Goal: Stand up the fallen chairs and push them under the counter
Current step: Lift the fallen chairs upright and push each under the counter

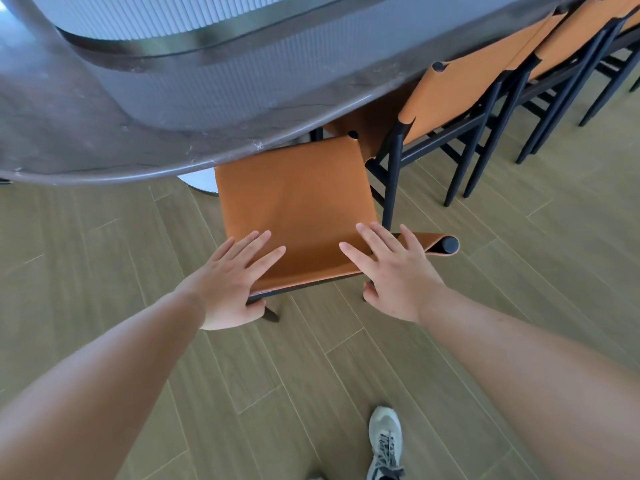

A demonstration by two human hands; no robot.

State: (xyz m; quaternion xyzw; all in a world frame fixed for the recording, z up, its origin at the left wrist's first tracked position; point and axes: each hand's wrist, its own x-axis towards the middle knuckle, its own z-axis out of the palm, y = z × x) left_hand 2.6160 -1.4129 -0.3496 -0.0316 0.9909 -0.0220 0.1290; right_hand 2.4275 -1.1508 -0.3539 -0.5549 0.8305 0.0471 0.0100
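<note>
An upright chair with an orange leather back (294,202) and a black frame stands in front of me, its front part under the dark stone counter (104,143). My left hand (235,275) lies with straight fingers on the left of the back's top edge, thumb below the edge. My right hand (394,271) rests with spread fingers on the right of that edge, next to the black round post end (449,244). Neither hand curls round the chair.
Several more orange chairs (464,95) with black legs stand in a row to the right, tucked under the counter. The counter's ribbed grey base (207,88) curves behind. Wooden plank floor (104,258) spreads on the left. My grey shoe (385,441) is below.
</note>
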